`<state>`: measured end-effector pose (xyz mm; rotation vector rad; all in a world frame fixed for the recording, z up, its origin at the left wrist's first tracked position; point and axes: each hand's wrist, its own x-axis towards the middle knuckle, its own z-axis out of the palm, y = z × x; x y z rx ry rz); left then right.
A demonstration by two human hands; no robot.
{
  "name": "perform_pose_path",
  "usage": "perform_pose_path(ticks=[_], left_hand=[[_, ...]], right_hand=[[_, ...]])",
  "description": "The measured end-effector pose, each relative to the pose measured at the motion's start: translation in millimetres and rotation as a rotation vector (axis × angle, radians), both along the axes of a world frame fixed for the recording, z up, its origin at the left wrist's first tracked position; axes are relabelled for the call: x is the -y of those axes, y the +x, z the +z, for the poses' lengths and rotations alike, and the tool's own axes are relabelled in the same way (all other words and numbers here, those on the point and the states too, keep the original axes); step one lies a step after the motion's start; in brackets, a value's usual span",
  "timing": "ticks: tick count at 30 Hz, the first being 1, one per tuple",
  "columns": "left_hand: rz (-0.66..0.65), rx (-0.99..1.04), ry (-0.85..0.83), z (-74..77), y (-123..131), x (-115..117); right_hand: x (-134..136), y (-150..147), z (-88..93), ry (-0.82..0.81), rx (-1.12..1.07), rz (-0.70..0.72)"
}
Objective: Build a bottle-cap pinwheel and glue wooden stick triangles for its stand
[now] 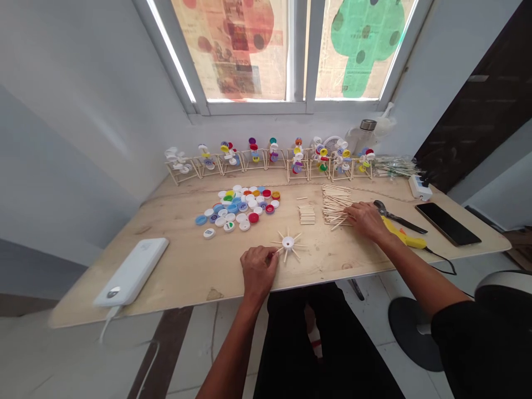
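A white bottle cap with wooden sticks radiating from it like spokes lies near the front of the wooden table. My left hand rests beside it, fingers curled, pinching the end of one spoke. My right hand reaches onto a pile of loose wooden sticks, fingers closed on one stick. A small stack of short cut sticks lies between the two hands.
A heap of coloured bottle caps sits centre-left. Several finished cap-and-stick wheels on stick frames line the back edge. Scissors, a yellow glue gun, a phone, a power strip and a white power bank also lie here.
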<state>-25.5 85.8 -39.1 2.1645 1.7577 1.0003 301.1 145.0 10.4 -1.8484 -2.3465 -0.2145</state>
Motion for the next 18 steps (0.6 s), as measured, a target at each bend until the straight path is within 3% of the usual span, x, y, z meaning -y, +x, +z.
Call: perform_pose_path(ticks=[11, 18], left_hand=[[-0.009, 0.001, 0.008, -0.6, -0.2, -0.5], [-0.005, 0.02, 0.009, -0.5, 0.5, -0.1]], right_hand=[[8.4, -2.6, -4.9, 0.002, -0.398, 0.0], [35.8, -25.8, 0.8, -0.181, -0.817, 0.03]])
